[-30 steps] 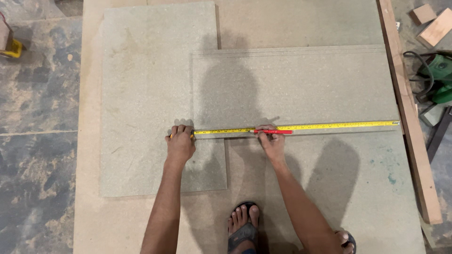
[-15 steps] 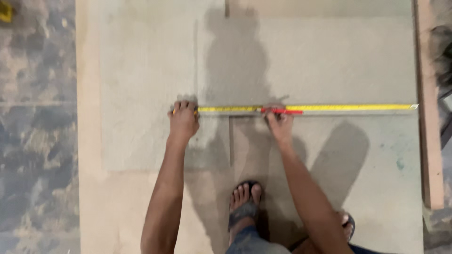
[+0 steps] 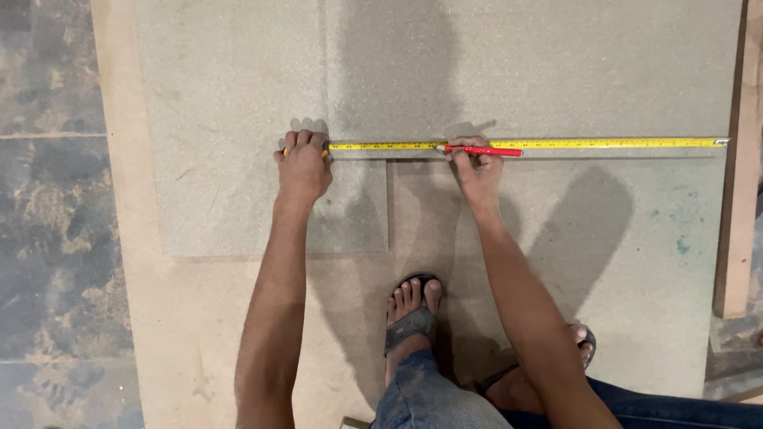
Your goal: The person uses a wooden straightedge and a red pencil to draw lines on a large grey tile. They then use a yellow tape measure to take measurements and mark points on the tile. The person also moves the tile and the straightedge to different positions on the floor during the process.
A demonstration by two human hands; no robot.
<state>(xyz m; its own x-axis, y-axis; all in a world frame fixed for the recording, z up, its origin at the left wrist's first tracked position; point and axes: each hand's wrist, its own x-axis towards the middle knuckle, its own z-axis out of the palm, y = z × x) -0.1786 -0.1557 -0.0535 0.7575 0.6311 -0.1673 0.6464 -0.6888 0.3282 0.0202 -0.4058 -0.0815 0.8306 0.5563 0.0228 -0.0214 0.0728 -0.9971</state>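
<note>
A yellow tape measure (image 3: 572, 144) lies stretched left to right across a grey fibreboard panel (image 3: 556, 71), its hook caught on the panel's right edge. My left hand (image 3: 303, 165) covers the tape's case at the left end and presses it down. My right hand (image 3: 475, 167) grips a red pencil (image 3: 485, 150) whose body lies along the tape near its middle, against the panel's front edge. A second grey panel (image 3: 230, 119) lies under my left hand.
The panels rest on a large tan board (image 3: 207, 334) on the floor. My sandalled foot (image 3: 411, 314) stands on it below the hands. A wooden strip (image 3: 735, 230) runs along the right side. Mottled concrete floor (image 3: 48, 238) lies at the left.
The view has shifted closer and rightward over the boards. Both hands stay on the tape and pencil in the same places along the panel edge.
</note>
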